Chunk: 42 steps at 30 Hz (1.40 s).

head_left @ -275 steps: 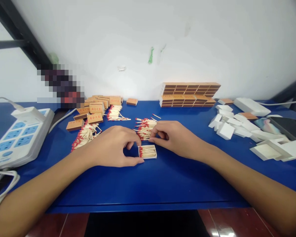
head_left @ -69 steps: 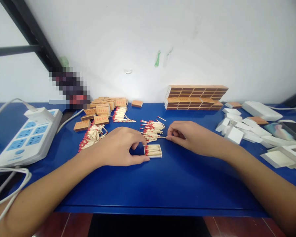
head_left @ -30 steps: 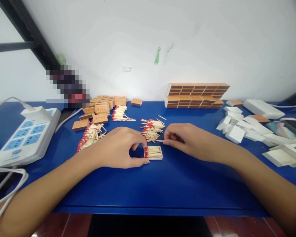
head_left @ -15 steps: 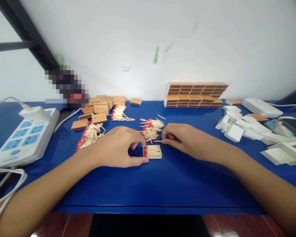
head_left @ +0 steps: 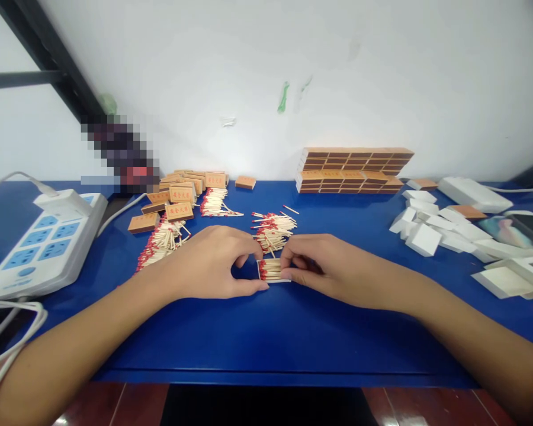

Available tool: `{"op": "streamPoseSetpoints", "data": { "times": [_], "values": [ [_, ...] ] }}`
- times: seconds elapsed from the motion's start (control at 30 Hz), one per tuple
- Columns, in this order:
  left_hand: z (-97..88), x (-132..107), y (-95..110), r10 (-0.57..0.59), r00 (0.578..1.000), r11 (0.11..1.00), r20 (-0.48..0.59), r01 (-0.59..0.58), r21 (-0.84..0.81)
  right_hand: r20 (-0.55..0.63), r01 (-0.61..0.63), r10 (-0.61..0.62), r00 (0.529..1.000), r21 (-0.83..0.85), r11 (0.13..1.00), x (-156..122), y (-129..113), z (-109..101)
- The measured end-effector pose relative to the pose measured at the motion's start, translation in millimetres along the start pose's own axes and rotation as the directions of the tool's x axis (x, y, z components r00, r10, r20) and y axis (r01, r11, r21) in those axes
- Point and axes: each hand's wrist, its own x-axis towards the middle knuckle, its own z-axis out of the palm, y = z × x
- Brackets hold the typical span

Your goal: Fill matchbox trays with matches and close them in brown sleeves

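Observation:
A small white matchbox tray [head_left: 278,281] lies on the blue table, filled with red-headed matches [head_left: 270,270]. My left hand [head_left: 215,260] grips its left end, thumb at the near corner and fingers at the far one. Over the tray's right end, my right hand [head_left: 326,263] pinches with thumb and forefinger at a match, whose stick is mostly hidden by the fingers. Just behind the tray is a loose pile of matches [head_left: 273,228], close to the fingers of both hands.
Matchbox covers [head_left: 182,194] and more matches [head_left: 162,239] lie to the left, near a white power strip [head_left: 84,254]. Stacked matchboxes [head_left: 350,171] stand against the wall. White trays [head_left: 424,239] are heaped on the right. The table's front edge [head_left: 266,377] runs below my hands.
My right hand has moved left and toward me, bringing the match from beside the pile to over the tray. My left hand stays at the tray's left end.

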Motion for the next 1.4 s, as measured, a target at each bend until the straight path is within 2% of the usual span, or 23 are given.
{"op": "streamPoseSetpoints", "data": {
  "times": [0.27,0.43,0.53,0.73,1.0,1.13,1.4],
  "values": [
    [0.9,-1,-2,0.011,1.0,1.0,0.01,-0.011,-0.009,-0.116,-0.036,0.033,0.993,-0.024,0.999,5,4,1],
    [1.9,-1,0,0.017,1.0,1.0,0.009,-0.017,-0.004,-0.314,-0.143,0.121,0.942,-0.047,0.989,17,8,13],
    [2.2,-2,1,0.022,1.0,1.0,0.006,-0.022,0.002,-0.347,-0.191,0.175,0.921,-0.012,0.981,24,8,18],
    [3.4,-2,-1,0.028,1.0,1.0,0.014,-0.027,-0.003,-0.314,-0.186,0.195,0.929,0.057,0.981,28,8,19],
    [2.5,-1,0,0.036,0.999,0.999,0.001,-0.036,-0.007,-0.261,-0.189,0.179,0.949,-0.014,0.982,24,11,12],
    [2.4,-1,-3,0.032,0.999,0.999,-0.001,-0.032,-0.009,-0.227,-0.152,0.136,0.964,-0.055,0.987,19,15,3],
    [1.1,0,-1,0.032,0.999,0.999,0.0,-0.032,-0.006,-0.016,-0.11,0.109,0.994,-0.139,0.984,4,26,-22]
  ]
}}
